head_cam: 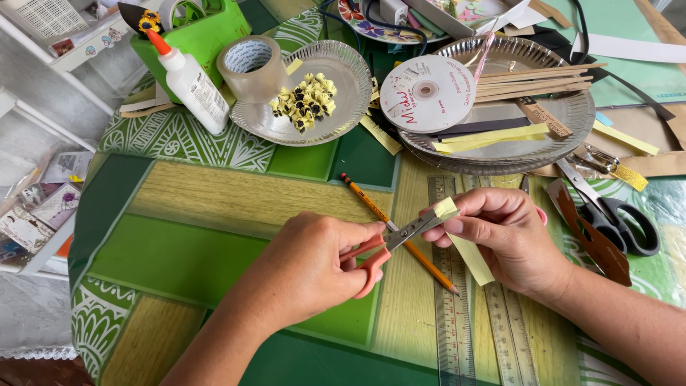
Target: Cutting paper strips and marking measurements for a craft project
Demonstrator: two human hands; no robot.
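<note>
Head view: we are gripping small snips [389, 239] in our left hand [314, 268], blades biting a yellow paper strip [457, 232] pinched in our right hand [500, 236]. Finished paper flowers [306, 102] are piling in a foil plate [350, 71]; more strips [493, 136] are waiting uncut.

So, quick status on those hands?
Left hand squeezing small snips. Right hand pinching yellow paper strip, blades at its top. Pencil and rulers lie underneath.
</note>
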